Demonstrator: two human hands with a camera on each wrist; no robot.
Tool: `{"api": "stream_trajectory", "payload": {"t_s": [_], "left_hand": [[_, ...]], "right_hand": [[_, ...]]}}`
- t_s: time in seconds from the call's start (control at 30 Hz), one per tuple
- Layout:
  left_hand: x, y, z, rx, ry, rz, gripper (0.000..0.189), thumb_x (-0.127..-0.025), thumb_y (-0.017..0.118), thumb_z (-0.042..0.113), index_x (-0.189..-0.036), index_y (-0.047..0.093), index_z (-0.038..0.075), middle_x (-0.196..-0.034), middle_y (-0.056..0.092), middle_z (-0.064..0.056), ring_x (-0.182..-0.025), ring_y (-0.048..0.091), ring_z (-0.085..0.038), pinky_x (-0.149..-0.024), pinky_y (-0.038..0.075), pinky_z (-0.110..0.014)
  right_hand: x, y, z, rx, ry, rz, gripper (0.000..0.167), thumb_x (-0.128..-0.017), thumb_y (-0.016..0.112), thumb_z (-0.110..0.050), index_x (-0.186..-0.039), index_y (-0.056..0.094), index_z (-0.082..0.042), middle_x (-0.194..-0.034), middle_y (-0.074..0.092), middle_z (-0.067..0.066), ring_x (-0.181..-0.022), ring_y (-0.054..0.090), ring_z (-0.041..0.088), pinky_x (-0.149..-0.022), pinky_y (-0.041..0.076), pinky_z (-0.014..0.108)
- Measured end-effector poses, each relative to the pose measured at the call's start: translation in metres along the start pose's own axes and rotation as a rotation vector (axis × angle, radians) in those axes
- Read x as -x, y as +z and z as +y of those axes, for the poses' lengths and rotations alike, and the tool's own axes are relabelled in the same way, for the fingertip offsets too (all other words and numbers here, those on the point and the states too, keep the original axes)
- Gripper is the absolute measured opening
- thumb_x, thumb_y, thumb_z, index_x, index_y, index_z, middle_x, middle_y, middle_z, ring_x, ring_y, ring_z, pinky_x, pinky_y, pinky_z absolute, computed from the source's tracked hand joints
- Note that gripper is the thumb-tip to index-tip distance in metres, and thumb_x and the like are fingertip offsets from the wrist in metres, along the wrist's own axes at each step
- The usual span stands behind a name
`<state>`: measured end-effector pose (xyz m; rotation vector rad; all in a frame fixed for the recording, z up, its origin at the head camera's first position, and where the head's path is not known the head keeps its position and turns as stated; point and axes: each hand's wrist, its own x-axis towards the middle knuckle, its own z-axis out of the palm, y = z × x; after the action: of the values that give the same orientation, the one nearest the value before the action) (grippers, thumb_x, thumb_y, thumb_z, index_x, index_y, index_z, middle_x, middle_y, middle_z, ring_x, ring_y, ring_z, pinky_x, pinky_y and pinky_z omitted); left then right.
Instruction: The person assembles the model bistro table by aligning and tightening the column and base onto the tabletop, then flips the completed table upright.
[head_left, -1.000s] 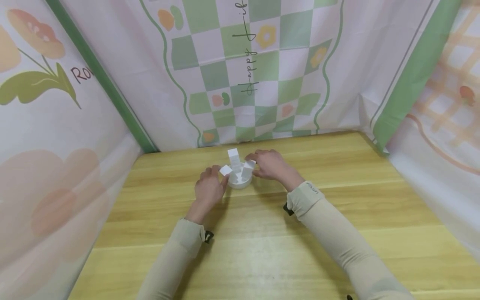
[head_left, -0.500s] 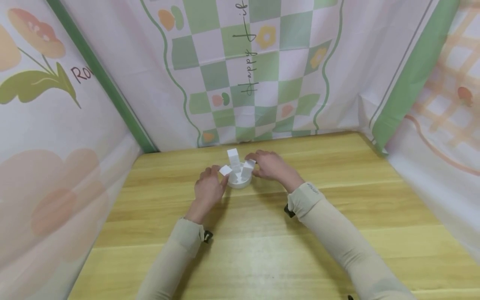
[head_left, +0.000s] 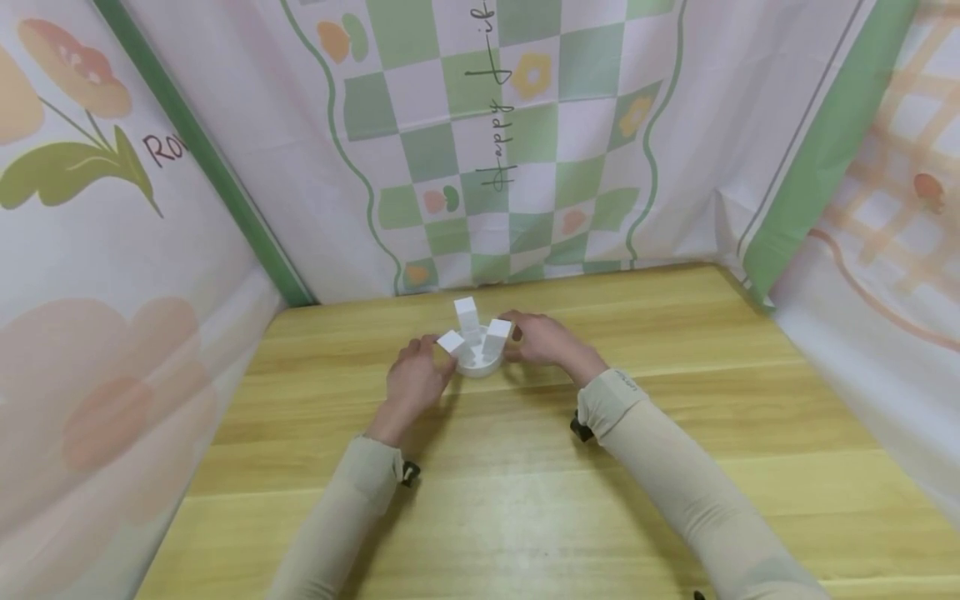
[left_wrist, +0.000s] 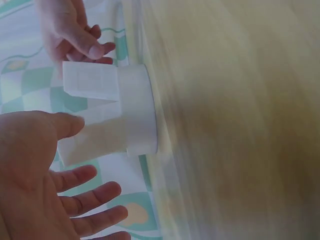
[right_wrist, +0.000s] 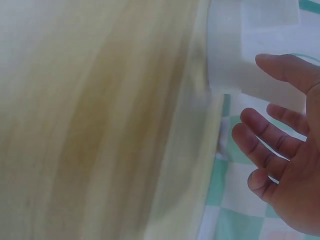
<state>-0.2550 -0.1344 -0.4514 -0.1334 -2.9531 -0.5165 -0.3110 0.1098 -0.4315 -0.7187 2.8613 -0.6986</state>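
A white round base (head_left: 478, 368) stands on the table with three white rectangular blocks in it, leaning outward: a left block (head_left: 452, 343), a back block (head_left: 467, 313) and a right block (head_left: 497, 335). Beside the left block is my left hand (head_left: 418, 379); in the left wrist view its thumb (left_wrist: 70, 125) overlaps the block and its fingers are spread. My right hand (head_left: 551, 340) is close to the right block, with fingers loosely bent. In the right wrist view its thumb (right_wrist: 280, 67) lies over part of the block, and the fingers hold nothing.
The wood-grain table (head_left: 510, 500) reaches back to a patterned cloth (head_left: 525, 142) hanging behind it. More printed cloth hangs at the left side (head_left: 112, 350) and right side (head_left: 862, 333). A dark band (head_left: 581, 427) sits under the right cuff.
My right fingers have come off the right block and moved slightly right. My left fingers have loosened and drawn slightly back from the left block. Base and blocks stay in place.
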Motion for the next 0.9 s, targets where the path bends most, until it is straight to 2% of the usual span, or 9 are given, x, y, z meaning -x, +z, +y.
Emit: {"api": "stream_trajectory", "payload": {"t_s": [0.1,0.27,0.5,0.77,0.9], "left_hand": [[-0.004,0.002,-0.004,0.027,0.002,-0.063,0.064,-0.096,0.057,0.052,-0.145,0.046,0.012,-0.127,0.060,-0.014,-0.112,0.060,-0.033,-0.087,0.056,-0.047],[-0.012,0.005,-0.013,0.090,0.035,-0.131,0.069,-0.094,0.062,0.050,-0.147,0.046,0.009,-0.133,0.058,-0.015,-0.121,0.057,-0.036,-0.100,0.051,-0.050],[-0.022,0.007,-0.021,0.105,0.087,-0.205,0.073,-0.091,0.068,0.047,-0.147,0.045,0.007,-0.138,0.055,-0.016,-0.126,0.055,-0.037,-0.108,0.046,-0.051],[-0.029,0.009,-0.024,0.123,0.096,-0.242,0.074,-0.086,0.074,0.046,-0.143,0.050,0.005,-0.131,0.058,-0.015,-0.122,0.057,-0.035,-0.108,0.047,-0.048],[-0.033,0.011,-0.025,0.133,0.098,-0.256,0.074,-0.085,0.075,0.046,-0.143,0.050,0.007,-0.135,0.057,-0.015,-0.125,0.055,-0.035,-0.111,0.044,-0.049]], "right_hand": [[-0.001,0.003,0.004,-0.005,0.008,-0.017,0.068,-0.084,0.078,-0.027,-0.143,0.048,-0.011,-0.113,0.070,0.016,-0.100,0.067,0.031,-0.088,0.055,0.046],[-0.003,0.005,0.007,-0.011,0.034,-0.041,0.072,-0.084,0.078,-0.029,-0.145,0.047,-0.010,-0.114,0.070,0.017,-0.104,0.066,0.034,-0.092,0.054,0.048],[-0.009,0.011,0.011,-0.009,0.053,-0.065,0.075,-0.082,0.080,-0.032,-0.144,0.047,-0.005,-0.115,0.070,0.015,-0.105,0.066,0.033,-0.094,0.054,0.047],[-0.013,0.016,0.008,0.021,0.069,-0.057,0.058,-0.079,0.082,-0.034,-0.122,0.059,-0.002,-0.105,0.072,0.012,-0.097,0.067,0.029,-0.089,0.055,0.043],[-0.014,0.017,0.006,0.029,0.079,-0.061,0.051,-0.079,0.082,-0.035,-0.115,0.061,-0.003,-0.103,0.072,0.011,-0.095,0.067,0.028,-0.088,0.055,0.042]]}}
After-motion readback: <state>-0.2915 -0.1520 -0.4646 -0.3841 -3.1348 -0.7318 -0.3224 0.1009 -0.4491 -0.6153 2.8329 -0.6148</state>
